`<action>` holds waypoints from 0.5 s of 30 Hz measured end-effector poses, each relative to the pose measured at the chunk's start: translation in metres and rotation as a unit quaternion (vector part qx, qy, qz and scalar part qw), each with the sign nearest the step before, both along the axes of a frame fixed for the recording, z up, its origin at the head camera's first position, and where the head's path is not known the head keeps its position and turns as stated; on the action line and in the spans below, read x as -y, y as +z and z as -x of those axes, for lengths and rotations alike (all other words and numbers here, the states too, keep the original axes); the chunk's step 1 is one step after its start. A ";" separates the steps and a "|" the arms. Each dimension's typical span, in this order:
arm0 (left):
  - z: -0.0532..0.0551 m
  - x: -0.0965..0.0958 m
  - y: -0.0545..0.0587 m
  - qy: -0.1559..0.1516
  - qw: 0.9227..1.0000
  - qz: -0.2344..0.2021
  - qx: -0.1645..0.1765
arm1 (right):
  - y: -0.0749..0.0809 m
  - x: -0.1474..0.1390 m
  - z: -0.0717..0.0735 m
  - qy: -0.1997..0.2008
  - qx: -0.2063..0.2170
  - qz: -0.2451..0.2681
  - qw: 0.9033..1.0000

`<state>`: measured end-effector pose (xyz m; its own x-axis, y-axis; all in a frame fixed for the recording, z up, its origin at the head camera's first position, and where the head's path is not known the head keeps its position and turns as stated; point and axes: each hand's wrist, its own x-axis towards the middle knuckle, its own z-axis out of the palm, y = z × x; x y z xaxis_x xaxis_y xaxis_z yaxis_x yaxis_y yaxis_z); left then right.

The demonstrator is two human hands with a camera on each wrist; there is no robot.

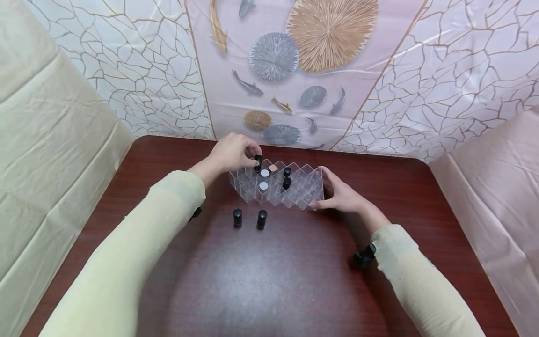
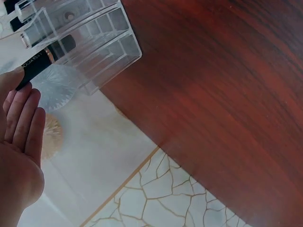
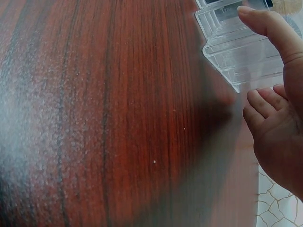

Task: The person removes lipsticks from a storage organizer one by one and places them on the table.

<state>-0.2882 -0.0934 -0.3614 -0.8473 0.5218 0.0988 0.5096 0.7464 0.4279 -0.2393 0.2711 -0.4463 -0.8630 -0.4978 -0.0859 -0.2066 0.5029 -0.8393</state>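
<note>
Near the table's far edge stands a clear lipstick organizer [image 1: 303,189] with diamond-shaped slots. My left hand [image 1: 235,152] pinches a black lipstick tube [image 2: 38,66] between thumb and fingers. The tube, which has a copper-coloured band, points into the left part of the organizer; how deep it sits I cannot tell. At the organizer's right end, my right hand [image 1: 343,194] grips it, thumb at the front corner and fingers at the back. Slots hold two black-capped tubes [image 1: 287,183], two white-topped tubes [image 1: 263,186] and a pinkish-topped tube [image 1: 273,168].
Two black tubes, a left one [image 1: 237,218] and a right one [image 1: 262,219], stand on the dark red wooden table [image 1: 252,281] in front of the organizer. A patterned cloth [image 1: 168,70] hangs behind the table, with pale cloth walls [image 1: 50,140] at both sides.
</note>
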 end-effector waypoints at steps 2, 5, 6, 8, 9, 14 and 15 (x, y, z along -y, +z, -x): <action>-0.001 0.001 0.005 0.000 1.000 -0.004 -0.005 | 0.000 0.000 0.000 0.000 -0.002 0.000 1.000; -0.002 0.002 0.012 0.001 1.000 -0.008 -0.009 | -0.001 0.000 0.001 0.003 -0.003 0.006 1.000; -0.003 0.003 0.014 0.001 1.000 -0.011 -0.009 | -0.001 0.000 0.001 0.004 -0.002 0.008 1.000; -0.003 0.003 0.019 0.001 1.000 -0.015 -0.008 | -0.002 0.000 0.002 0.005 -0.001 0.007 1.000; -0.004 0.003 0.021 0.000 1.000 -0.017 -0.008 | -0.002 -0.001 0.002 0.005 0.000 0.007 1.000; -0.004 0.004 0.031 -0.003 1.000 -0.013 -0.017 | -0.002 -0.001 0.001 0.004 0.003 0.007 1.000; -0.004 0.005 0.033 -0.002 1.000 -0.010 -0.020 | -0.002 -0.001 0.001 0.004 0.004 0.009 1.000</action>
<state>-0.2840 -0.0981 -0.3284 -0.8401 0.5234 0.1424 0.5299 0.7355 0.4222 -0.2404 0.2717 -0.4484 -0.8586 -0.5059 -0.0835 -0.2038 0.4863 -0.8497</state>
